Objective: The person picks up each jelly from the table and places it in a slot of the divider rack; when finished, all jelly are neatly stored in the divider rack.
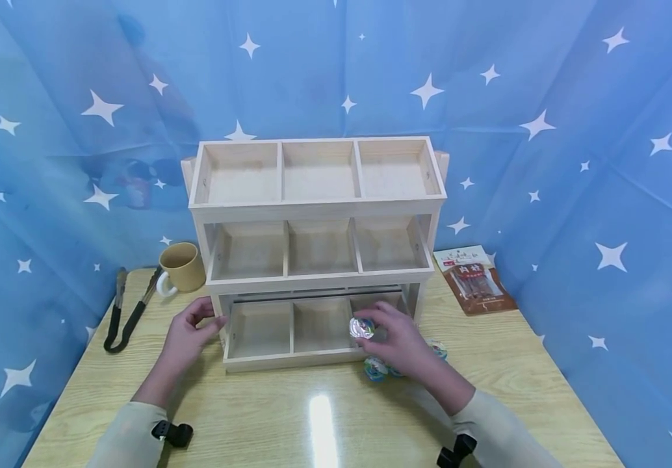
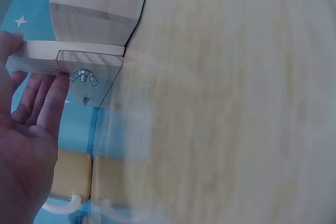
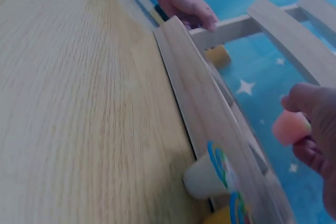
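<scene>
The rack [image 1: 320, 279] stands on the counter [image 1: 254, 416], curtain [image 1: 312, 71] behind, tongs [image 1: 128, 328] and mug [image 1: 186, 270] left, packet [image 1: 476, 281] right, cups [image 1: 375, 370] before its right end.

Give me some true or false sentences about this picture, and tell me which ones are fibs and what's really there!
1. The right hand holds a small cup. True.
2. The left hand holds the tongs. False: it grips the side of the shelf, and the tongs lie on the table.
3. The packet lies to the right of the shelf. True.
4. The mug stands to the right of the shelf. False: it stands to the left.
5. The shelf has three tiers. True.
6. The cloth behind the shelf is red. False: it is blue with white stars.
</scene>
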`<control>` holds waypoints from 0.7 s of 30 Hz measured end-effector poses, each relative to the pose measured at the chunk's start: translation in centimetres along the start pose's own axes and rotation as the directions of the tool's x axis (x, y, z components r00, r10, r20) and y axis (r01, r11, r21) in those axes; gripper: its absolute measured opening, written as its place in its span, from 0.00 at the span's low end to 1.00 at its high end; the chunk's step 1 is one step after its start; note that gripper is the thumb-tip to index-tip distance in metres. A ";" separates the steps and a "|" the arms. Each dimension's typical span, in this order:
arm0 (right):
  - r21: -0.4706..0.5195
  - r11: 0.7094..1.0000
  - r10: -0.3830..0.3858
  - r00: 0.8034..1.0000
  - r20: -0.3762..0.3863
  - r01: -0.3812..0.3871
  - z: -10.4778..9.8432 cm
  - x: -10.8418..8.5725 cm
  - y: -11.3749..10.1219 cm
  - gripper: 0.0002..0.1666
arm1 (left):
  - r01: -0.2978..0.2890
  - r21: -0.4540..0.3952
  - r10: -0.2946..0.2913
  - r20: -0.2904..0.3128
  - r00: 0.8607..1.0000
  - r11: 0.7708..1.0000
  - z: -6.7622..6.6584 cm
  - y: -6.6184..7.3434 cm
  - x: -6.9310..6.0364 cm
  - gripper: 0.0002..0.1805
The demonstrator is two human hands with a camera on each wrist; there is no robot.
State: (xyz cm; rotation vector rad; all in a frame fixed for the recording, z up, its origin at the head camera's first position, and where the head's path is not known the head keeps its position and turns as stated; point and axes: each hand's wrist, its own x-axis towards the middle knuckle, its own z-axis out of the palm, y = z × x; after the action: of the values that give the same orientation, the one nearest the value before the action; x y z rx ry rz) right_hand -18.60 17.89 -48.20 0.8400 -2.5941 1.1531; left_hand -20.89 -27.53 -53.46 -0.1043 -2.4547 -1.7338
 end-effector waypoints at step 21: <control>0.056 0.998 -0.050 0.975 0.217 0.039 5.3 5.4 -2.1 0.29 | 0.032 0.087 -0.033 0.014 0.999 0.996 -0.3 0.4 0.2 0.22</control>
State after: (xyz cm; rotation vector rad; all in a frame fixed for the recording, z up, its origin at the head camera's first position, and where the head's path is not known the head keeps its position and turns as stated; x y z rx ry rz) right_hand -21.54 10.63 -48.44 1.0875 -2.7107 1.1806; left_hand -21.04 -27.70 -52.99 -0.0698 -2.5524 -1.6422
